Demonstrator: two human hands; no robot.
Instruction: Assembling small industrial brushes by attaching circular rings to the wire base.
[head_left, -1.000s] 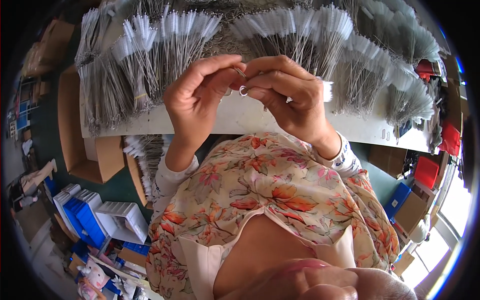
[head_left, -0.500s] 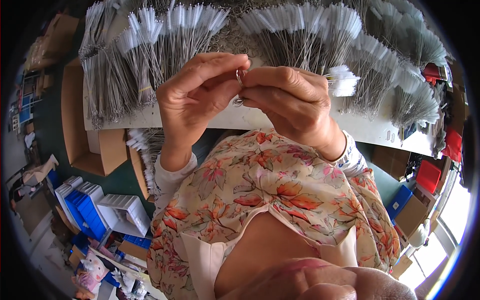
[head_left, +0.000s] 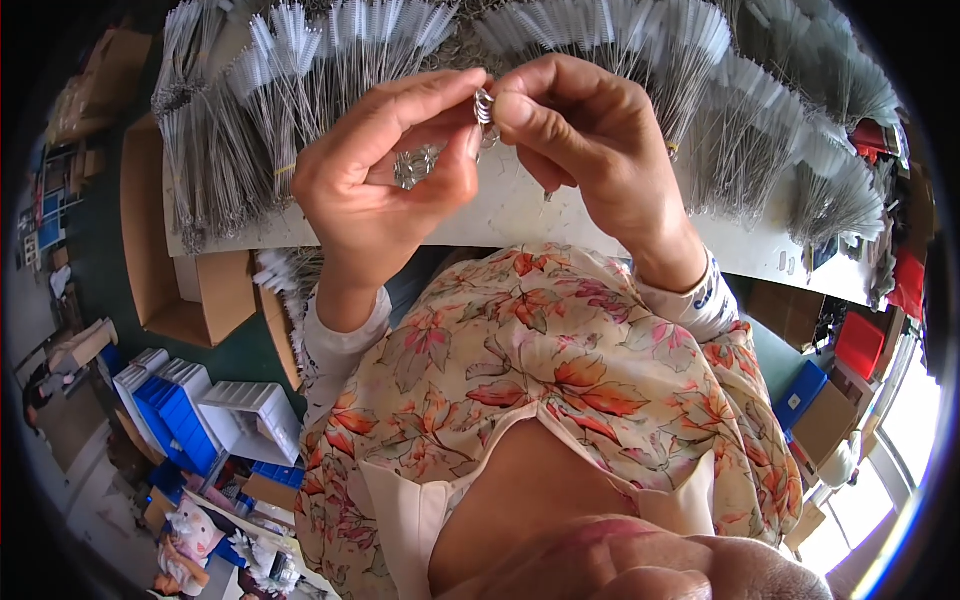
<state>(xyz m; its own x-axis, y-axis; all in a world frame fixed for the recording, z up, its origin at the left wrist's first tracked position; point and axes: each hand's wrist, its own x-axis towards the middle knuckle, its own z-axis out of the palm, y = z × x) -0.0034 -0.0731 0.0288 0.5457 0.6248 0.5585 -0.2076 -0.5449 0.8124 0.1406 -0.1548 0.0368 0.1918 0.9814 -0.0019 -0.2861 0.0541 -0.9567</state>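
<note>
Metal rings (head_left: 484, 108) are located where both hands' fingertips meet, above the worktable (head_left: 480, 215). Left hand (head_left: 375, 180): half open, thumb and forefinger parted, forefinger tip at the rings' upper end. Right hand (head_left: 595, 130): thumb and forefinger pinched on the rings' right side — other fingers curled, partly hidden. A ring cluster (head_left: 415, 166) shows through the left hand's gap; whether the palm bears it cannot be determined. Brush bundles (head_left: 680, 55) flank the hands, some cut off above. Open room: between the wrists, over the table's near edge
</note>
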